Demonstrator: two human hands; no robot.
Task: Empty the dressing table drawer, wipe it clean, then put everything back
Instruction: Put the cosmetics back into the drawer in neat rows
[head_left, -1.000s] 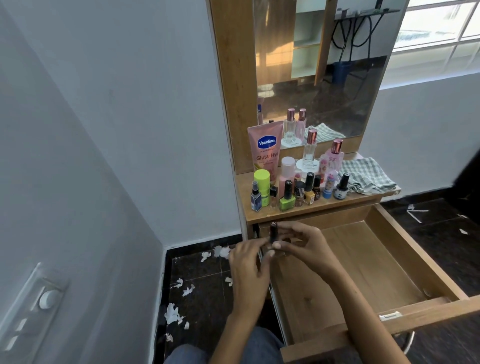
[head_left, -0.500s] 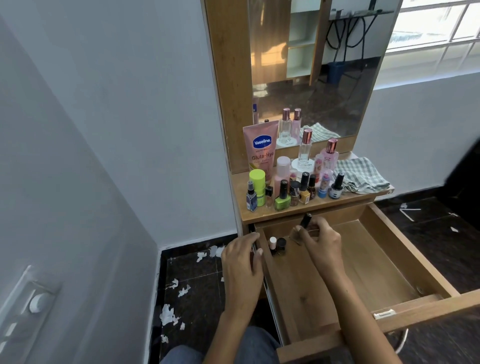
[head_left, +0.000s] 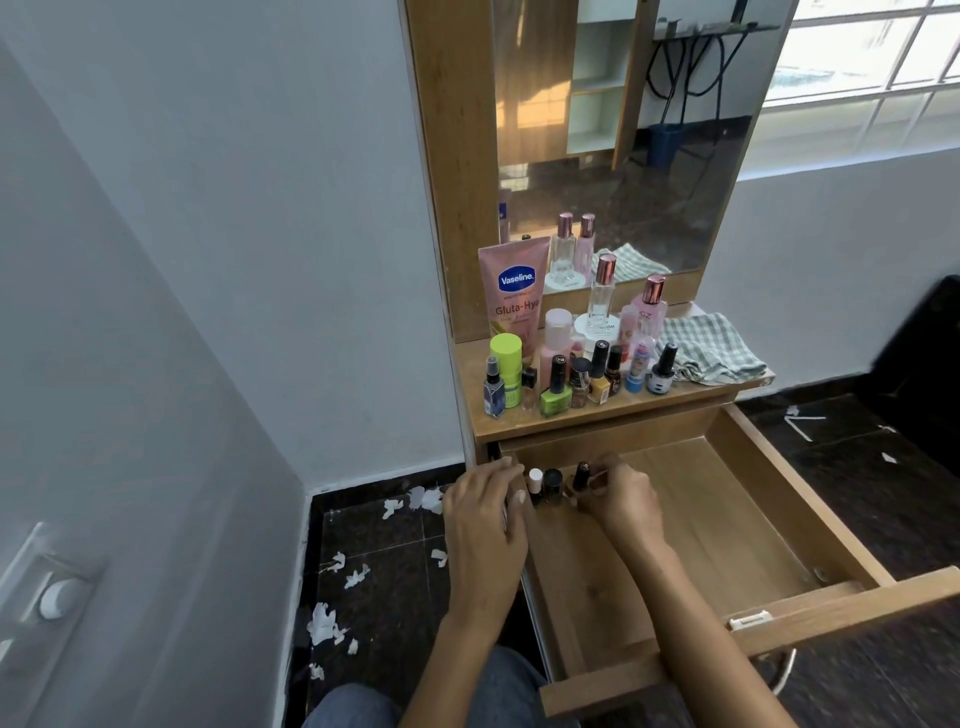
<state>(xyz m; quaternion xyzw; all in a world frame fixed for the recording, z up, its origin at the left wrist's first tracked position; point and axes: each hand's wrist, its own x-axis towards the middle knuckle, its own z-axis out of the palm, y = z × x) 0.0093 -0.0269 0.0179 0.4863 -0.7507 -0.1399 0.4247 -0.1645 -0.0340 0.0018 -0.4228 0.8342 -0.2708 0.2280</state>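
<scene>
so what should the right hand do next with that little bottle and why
Probably set it down upright and let go. The right hand holds the dark-capped bottle low in the drawer, at its back left corner, just beside two small bottles already standing there. The left hand rests on the drawer's left edge. Many more bottles wait on the tabletop.

Tabletop (head_left: 613, 415) w/ bottles (head_left: 558, 389), cloth (head_left: 706, 348)

Pale grey-white walls (head_left: 249, 218) meet in a corner on the left, where a switch plate (head_left: 49, 597) sits on the near wall. The floor (head_left: 384, 577) is dark speckled tile strewn with white paper scraps (head_left: 324, 623). At far right, a barred window (head_left: 872, 67) lets in bright daylight above a white ledge.
</scene>
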